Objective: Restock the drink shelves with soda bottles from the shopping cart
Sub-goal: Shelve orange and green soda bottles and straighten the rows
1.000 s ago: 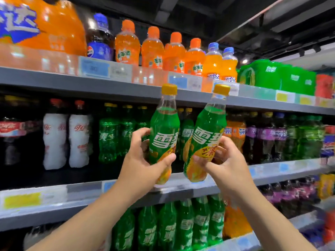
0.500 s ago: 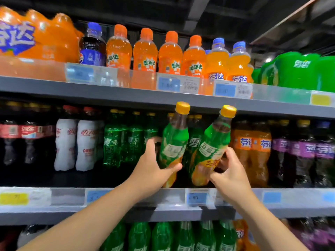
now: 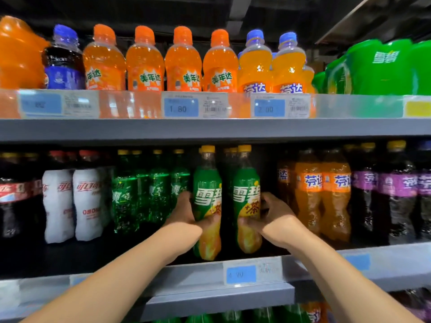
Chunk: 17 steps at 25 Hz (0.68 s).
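Note:
Two green-and-yellow soda bottles with yellow caps stand upright side by side inside the middle shelf (image 3: 186, 276). My left hand (image 3: 186, 215) grips the left bottle (image 3: 207, 190) around its lower half. The right bottle (image 3: 247, 192) is held the same way by my right hand (image 3: 275, 217). Both bottles sit in the gap between the green soda bottles (image 3: 144, 190) and the orange soda bottles (image 3: 324, 190). More yellow-capped bottles stand in the dark behind them. The shopping cart is out of view.
The top shelf (image 3: 210, 129) holds small orange bottles (image 3: 182, 61), a dark cola bottle (image 3: 65, 64) and green packs (image 3: 382, 68). White-wrapped cola bottles (image 3: 72, 201) stand on the left, purple-labelled dark bottles (image 3: 396, 190) on the right. Another shelf of green bottles lies below.
Both hands have pushed the two bottles forward under the top shelf and set them upright from their tilted pose. The camera has come closer to the shelf.

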{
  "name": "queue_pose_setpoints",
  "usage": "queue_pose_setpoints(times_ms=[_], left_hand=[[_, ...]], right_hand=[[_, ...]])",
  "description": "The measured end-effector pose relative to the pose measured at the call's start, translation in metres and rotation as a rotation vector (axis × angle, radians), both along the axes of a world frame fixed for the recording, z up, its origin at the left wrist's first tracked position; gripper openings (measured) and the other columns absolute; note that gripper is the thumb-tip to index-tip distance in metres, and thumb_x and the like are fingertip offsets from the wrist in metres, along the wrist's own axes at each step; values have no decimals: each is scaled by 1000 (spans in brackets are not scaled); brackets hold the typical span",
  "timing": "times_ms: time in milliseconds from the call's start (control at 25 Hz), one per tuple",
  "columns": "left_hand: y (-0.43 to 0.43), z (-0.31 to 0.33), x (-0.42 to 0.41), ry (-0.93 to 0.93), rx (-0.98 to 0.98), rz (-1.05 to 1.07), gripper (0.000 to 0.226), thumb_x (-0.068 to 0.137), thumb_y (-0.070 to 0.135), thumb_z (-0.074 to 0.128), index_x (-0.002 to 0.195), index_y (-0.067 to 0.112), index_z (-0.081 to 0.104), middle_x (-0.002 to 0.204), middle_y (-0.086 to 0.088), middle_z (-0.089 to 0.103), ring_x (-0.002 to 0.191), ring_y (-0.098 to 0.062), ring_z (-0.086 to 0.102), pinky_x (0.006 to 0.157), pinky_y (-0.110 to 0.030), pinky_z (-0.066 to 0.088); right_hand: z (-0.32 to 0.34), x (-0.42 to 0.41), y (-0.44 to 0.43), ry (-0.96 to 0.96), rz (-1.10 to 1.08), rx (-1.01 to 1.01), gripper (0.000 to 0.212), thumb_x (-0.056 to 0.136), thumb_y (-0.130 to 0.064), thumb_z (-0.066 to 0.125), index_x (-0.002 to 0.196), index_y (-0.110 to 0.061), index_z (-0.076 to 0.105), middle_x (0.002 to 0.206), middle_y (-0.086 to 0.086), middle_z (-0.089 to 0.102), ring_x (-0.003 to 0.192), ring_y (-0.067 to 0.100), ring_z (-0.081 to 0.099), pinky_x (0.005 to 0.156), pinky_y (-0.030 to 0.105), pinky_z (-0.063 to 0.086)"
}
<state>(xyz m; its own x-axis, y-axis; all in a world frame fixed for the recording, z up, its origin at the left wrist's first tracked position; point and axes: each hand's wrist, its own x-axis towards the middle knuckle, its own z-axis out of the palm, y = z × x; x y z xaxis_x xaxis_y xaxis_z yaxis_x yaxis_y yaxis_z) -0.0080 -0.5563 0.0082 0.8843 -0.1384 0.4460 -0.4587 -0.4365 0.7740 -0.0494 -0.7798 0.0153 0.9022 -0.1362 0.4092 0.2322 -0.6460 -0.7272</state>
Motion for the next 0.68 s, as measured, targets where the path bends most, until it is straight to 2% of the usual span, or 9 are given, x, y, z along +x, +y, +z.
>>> queue_pose_setpoints(times_ms=[120,240,320,440,600,680], left_hand=[[8,-5,11,-16,-9,5,67,82,35,81,133,27,38,105,21,60,98,-9,63,93,-31,48],[7,-8,17,-22,-24,-33,62,83,34,80,130,27,41,117,11,65,109,-15,64,100,-40,50],[7,-8,19,-39,-36,-35,58,82,34,82,127,29,45,116,13,66,108,-12,64,91,-34,53],[11,-7,18,-37,-4,-8,58,77,43,83,120,37,45,105,26,59,99,2,58,73,-17,45],[10,-5,17,-14,27,14,74,76,48,83,136,35,41,95,27,52,84,6,53,65,-17,44],[10,-4,16,-8,35,28,80,75,45,85,141,32,41,94,25,51,83,3,54,70,-25,52]], right_hand=[[-5,10,-7,2,-21,43,64,74,-41,88,125,-35,51,114,-13,62,107,14,61,89,32,54],[-6,13,-6,8,-33,51,65,72,-43,89,122,-36,48,110,-15,59,104,13,59,79,27,51],[-6,13,-4,11,-37,51,66,72,-42,89,122,-34,47,112,-13,59,104,15,60,77,27,51],[-7,9,-1,22,-50,57,73,70,-42,91,128,-30,48,116,-8,62,106,19,63,84,33,56],[-4,4,1,61,-71,69,77,68,-43,92,130,-25,49,119,-2,65,107,24,65,87,42,61],[-5,2,1,75,-82,96,75,67,-42,93,125,-24,50,118,-1,66,106,25,66,87,48,61]])
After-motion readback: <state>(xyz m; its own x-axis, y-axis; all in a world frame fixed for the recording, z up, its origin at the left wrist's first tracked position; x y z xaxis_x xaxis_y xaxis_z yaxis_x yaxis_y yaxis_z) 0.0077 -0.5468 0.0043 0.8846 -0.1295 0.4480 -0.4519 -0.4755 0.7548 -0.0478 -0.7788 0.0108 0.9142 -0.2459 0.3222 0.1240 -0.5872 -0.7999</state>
